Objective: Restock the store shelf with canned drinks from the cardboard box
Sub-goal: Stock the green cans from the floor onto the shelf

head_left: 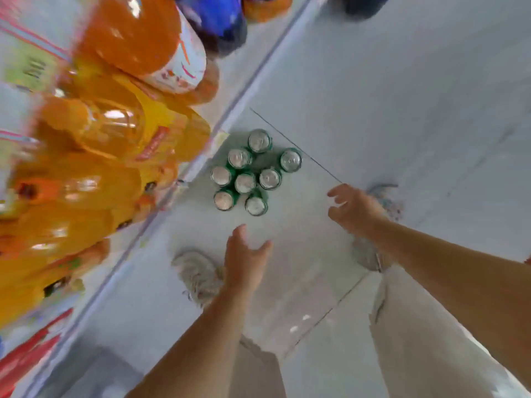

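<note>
Several green cans [245, 182] with silver tops stand upright in a cluster on the pale floor, close to the foot of the shelf [184, 179]. My left hand [247, 258] hangs below the cluster, fingers relaxed and spread, holding nothing. My right hand [352, 208] is to the right of the cans, fingers loosely curled, empty. Both hands are apart from the cans. No cardboard box is in view.
Orange drink bottles [115, 130] fill the shelf on the left, with blue bottles [221, 18] further along. My two shoes [198, 275] stand on the tiled floor under my arms. Open floor stretches to the right.
</note>
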`<control>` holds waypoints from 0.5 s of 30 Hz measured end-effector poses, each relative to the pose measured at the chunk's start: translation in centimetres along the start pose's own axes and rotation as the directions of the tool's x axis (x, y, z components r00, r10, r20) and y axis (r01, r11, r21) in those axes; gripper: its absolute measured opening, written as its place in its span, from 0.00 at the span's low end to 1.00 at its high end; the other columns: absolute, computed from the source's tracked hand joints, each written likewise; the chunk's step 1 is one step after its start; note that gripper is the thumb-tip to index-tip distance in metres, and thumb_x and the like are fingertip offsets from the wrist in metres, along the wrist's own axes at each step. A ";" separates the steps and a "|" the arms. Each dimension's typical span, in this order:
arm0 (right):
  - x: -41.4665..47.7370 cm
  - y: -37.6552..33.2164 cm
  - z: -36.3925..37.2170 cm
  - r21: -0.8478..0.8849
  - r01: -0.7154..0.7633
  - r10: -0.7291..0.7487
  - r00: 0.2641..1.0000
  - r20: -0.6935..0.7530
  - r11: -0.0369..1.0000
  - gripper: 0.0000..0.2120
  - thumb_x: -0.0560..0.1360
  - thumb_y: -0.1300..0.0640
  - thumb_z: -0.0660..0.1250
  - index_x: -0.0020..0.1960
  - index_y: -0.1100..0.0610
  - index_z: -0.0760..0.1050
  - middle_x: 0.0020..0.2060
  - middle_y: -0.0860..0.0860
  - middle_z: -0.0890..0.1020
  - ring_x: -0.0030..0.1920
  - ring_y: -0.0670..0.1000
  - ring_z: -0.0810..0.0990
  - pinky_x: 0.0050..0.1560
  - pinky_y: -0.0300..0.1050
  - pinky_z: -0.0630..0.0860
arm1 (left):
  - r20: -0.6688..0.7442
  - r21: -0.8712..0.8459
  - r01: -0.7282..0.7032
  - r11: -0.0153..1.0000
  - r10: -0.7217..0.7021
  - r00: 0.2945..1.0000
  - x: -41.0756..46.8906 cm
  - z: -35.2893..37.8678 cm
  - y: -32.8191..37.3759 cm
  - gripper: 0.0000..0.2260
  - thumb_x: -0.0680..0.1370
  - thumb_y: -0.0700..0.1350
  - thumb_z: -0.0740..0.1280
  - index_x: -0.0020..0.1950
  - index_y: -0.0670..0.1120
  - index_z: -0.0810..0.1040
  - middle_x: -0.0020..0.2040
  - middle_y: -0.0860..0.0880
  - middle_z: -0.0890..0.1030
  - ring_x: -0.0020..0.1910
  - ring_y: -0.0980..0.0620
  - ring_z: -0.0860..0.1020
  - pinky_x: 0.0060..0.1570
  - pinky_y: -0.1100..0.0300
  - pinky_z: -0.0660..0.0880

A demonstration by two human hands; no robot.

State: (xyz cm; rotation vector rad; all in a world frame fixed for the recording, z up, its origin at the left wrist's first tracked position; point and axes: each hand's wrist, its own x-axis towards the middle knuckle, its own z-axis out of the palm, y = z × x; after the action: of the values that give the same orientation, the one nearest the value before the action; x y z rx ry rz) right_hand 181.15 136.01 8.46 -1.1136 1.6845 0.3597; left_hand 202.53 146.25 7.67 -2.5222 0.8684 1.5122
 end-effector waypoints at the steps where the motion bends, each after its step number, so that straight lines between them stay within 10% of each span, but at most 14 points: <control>1: 2.3 0.5 1.0 -0.029 0.003 -0.003 1.000 0.010 1.000 0.16 0.73 0.54 0.67 0.60 0.46 0.73 0.54 0.48 0.78 0.48 0.50 0.78 0.51 0.48 0.78 | -0.025 -0.035 0.007 0.999 -0.008 1.000 2.1 1.4 -0.3 0.32 0.73 0.52 0.73 0.73 0.46 0.66 0.68 0.45 0.72 0.62 0.46 0.77 0.61 0.54 0.71; 9: 15.4 -0.1 4.9 -0.180 0.198 -0.201 0.979 -0.001 0.964 0.48 0.68 0.53 0.75 0.75 0.37 0.48 0.68 0.53 0.67 0.61 0.56 0.73 0.58 0.53 0.74 | -0.183 -0.190 -0.034 0.981 -0.002 0.983 12.7 8.5 -2.2 0.40 0.68 0.50 0.78 0.75 0.46 0.62 0.70 0.45 0.71 0.68 0.47 0.70 0.66 0.58 0.68; 15: 18.8 -2.5 6.9 -0.095 0.321 -0.328 0.943 -0.065 0.942 0.39 0.64 0.58 0.77 0.69 0.45 0.62 0.60 0.48 0.73 0.56 0.53 0.75 0.49 0.46 0.74 | -0.325 -0.289 -0.080 0.954 -0.019 0.946 14.6 10.2 -1.7 0.34 0.66 0.47 0.79 0.68 0.45 0.68 0.63 0.48 0.77 0.60 0.49 0.76 0.53 0.69 0.65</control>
State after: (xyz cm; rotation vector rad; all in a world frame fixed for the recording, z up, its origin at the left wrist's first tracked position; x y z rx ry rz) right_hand 186.64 130.15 -10.07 -1.4595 1.5306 0.1767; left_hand 200.52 144.93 -10.03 -3.0567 0.7637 1.3445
